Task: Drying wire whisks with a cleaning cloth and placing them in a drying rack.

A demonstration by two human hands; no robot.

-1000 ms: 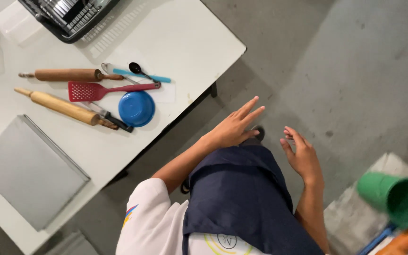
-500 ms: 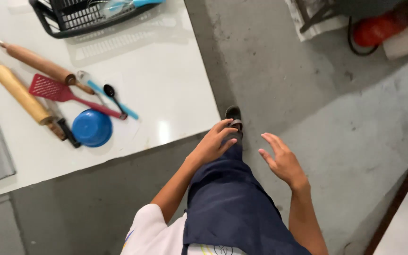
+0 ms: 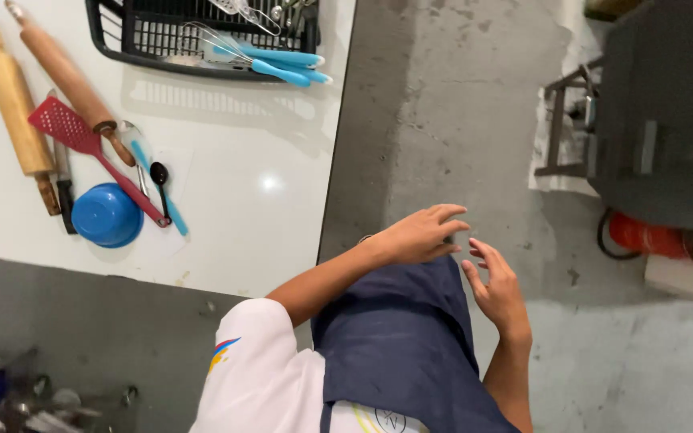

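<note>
My left hand [image 3: 420, 234] and my right hand [image 3: 497, 287] hang side by side in front of my dark blue apron [image 3: 399, 337], over the grey concrete floor. Both hold nothing and their fingers are spread. They are off the right edge of a white table [image 3: 242, 200]. On that table lie two wooden rolling pins [image 3: 14, 108], a red slotted spatula [image 3: 82, 144], a small blue bowl [image 3: 106, 215], a knife and small spoons. None of these are near my hands.
A black wire basket [image 3: 202, 40] with whisks and blue-handled tools stands at the table's far edge. A dark metal appliance on a frame [image 3: 659, 112] stands at the right, with a red object [image 3: 643, 236] beneath it. Shelves with small items show lower left.
The view has swung left and turned, so the table now fills the upper left. My hands have drawn closer together, staying empty in front of the apron.
</note>
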